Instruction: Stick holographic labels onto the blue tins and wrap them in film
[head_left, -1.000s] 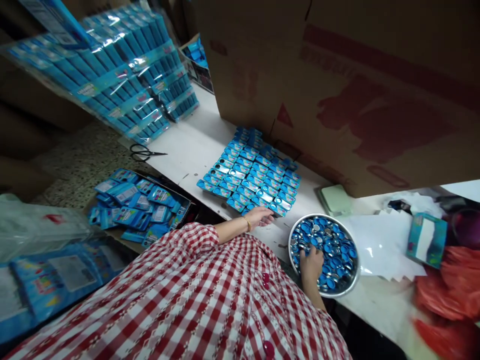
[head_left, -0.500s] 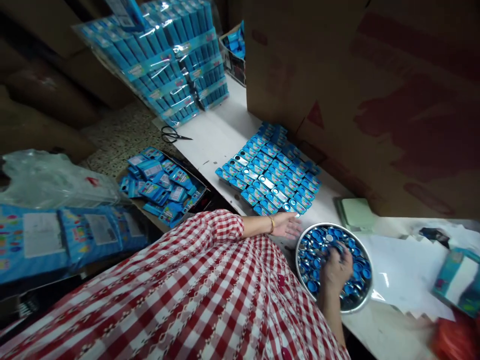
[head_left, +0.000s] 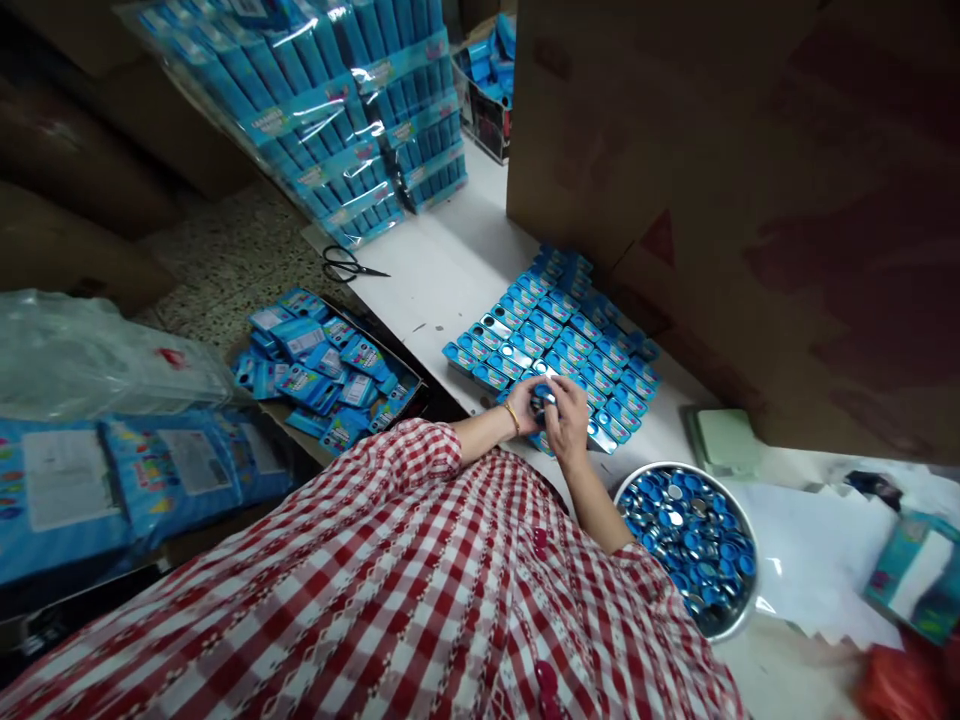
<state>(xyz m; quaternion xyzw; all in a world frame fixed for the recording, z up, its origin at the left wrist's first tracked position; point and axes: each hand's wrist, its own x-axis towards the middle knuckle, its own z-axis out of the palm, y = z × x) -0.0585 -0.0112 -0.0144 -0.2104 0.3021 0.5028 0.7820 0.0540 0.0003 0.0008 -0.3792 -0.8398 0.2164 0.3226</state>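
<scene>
My left hand [head_left: 531, 412] and my right hand [head_left: 568, 422] meet at the near edge of a block of small blue boxes [head_left: 559, 345] laid in rows on the white table [head_left: 442, 265]. Both hands are closed around small blue caps [head_left: 541, 397] held between them. A round metal bowl [head_left: 731, 628] full of blue caps sits to the right of my right forearm. My red-and-white checked sleeves fill the lower part of the view.
Large cardboard cartons [head_left: 750, 200] stand behind the rows. Shrink-wrapped stacks of blue packs [head_left: 337, 120] lean at the table's far left, with black scissors [head_left: 351, 266] near them. A low box of loose blue packets [head_left: 322, 365] lies on the floor. White sheets [head_left: 817, 555] and a green pad [head_left: 724, 440] lie right.
My right hand left the bowl and moved left to the rows of boxes. My left hand closed and came together with it on the caps.
</scene>
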